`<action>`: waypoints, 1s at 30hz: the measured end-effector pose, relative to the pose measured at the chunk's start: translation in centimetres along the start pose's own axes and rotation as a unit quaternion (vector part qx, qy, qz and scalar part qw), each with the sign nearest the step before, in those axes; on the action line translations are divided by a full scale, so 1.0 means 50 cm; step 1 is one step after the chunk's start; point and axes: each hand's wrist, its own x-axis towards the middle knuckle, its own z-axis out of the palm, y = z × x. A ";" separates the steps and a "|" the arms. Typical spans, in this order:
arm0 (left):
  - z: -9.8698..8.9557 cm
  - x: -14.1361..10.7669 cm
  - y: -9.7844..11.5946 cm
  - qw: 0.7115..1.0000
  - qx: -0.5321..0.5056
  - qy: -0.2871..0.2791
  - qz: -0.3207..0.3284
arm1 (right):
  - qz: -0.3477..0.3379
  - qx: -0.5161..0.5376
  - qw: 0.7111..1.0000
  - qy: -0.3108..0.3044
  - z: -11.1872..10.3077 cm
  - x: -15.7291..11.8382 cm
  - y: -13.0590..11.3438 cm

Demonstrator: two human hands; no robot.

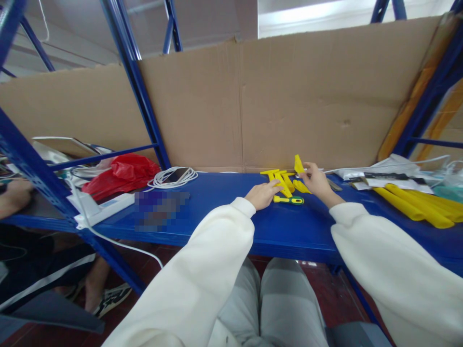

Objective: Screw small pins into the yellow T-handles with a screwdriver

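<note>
My right hand (315, 182) is closed with fingertips pinched on a small yellow plastic piece (298, 164), which stands up above the blue shelf. My left hand (263, 195) lies low over several yellow plastic pieces (286, 181), its fingers stretched out and touching them. Just in front of these pieces lies a screwdriver (288, 199) with a yellow and green handle, close to my left fingertips. Another loose yellow piece (301, 186) rests below my right fingers. The exact shape of the held piece is partly hidden by my fingers.
Cardboard (289, 101) walls off the back. On the left are coiled white cable (159, 179), a phone (177, 175), a red plastic bag (125, 173) and a power strip (108, 208). Yellow rolled sheets (415, 207) lie right. Another person's hand (16, 195) shows far left.
</note>
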 end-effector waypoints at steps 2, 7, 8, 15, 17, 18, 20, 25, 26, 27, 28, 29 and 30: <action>-0.001 0.000 0.000 1.000 -0.005 0.001 0.001 | 0.132 0.054 0.990 -0.010 0.000 0.000 0.018; 0.001 -0.001 -0.001 1.000 -0.009 0.007 0.001 | 0.302 0.102 0.947 -0.035 0.001 -0.005 0.048; 0.001 -0.001 -0.001 1.000 -0.008 0.008 0.001 | 0.301 0.092 0.948 -0.040 0.002 -0.005 0.052; -0.005 -0.002 0.003 1.000 -0.006 -0.004 -0.005 | 0.193 -0.101 0.966 -0.138 0.010 -0.004 0.065; -0.008 -0.002 0.004 1.000 -0.008 -0.012 -0.006 | 0.167 -0.131 0.964 -0.159 0.010 -0.005 0.064; -0.009 -0.002 0.004 1.000 -0.009 -0.016 -0.007 | 0.163 -0.141 0.962 -0.167 0.010 -0.006 0.061; -0.010 -0.002 0.004 1.000 -0.010 -0.019 -0.006 | 0.159 -0.152 0.959 -0.178 0.009 -0.007 0.055; -0.009 -0.003 0.002 1.000 -0.014 -0.007 -0.006 | 0.127 -0.155 0.962 -0.184 0.006 -0.008 0.046; -0.008 -0.003 0.002 1.000 -0.017 -0.007 -0.007 | 0.113 -0.158 0.966 -0.172 0.005 -0.009 0.045; -0.008 -0.003 0.002 1.000 -0.019 -0.008 -0.007 | 0.091 -0.159 0.972 -0.150 0.004 -0.010 0.043; -0.007 -0.003 0.002 1.000 -0.022 -0.008 -0.008 | 0.060 -0.156 0.979 -0.119 0.001 -0.011 0.040; -0.006 -0.002 0.002 1.000 -0.025 -0.005 -0.009 | 0.023 -0.147 0.985 -0.084 -0.002 -0.012 0.034; -0.004 -0.002 0.002 1.000 -0.027 0.000 -0.011 | -0.018 -0.130 0.990 -0.052 -0.005 -0.013 0.026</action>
